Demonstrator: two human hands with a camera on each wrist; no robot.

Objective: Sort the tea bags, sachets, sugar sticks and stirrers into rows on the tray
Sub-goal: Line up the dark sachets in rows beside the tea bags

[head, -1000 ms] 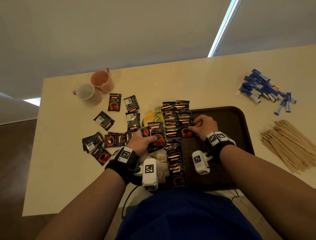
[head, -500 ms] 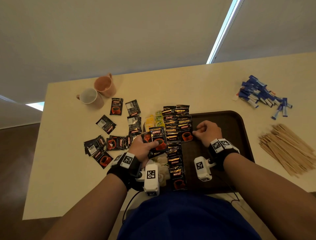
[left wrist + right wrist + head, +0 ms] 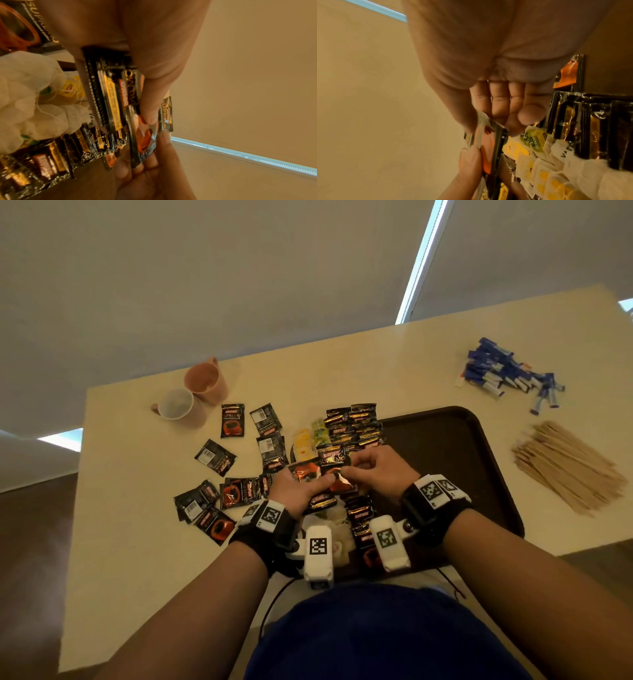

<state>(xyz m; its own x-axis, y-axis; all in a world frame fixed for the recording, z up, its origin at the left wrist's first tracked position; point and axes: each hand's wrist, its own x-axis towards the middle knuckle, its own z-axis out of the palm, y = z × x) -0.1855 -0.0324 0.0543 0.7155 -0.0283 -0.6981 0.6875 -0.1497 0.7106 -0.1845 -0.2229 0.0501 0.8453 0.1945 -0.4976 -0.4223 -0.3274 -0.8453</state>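
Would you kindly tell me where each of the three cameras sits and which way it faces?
Head: worn on the head, looking down at the table and tray; both forearms, left hand, right hand.
Left wrist: looks along the left hand's fingers gripping coffee sachets.
Right wrist: looks along the right hand towards tea bags.
Shared: both wrist views show the sachets held between both hands.

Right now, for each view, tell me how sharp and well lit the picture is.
Head view: wide-angle bend, dim, tray dark, window strip blown out. Left wrist view: warm cast, motion blur, left hand close and soft over the coffee sachets. Right wrist view: right hand fills the frame out of focus; tea bags washed pale.
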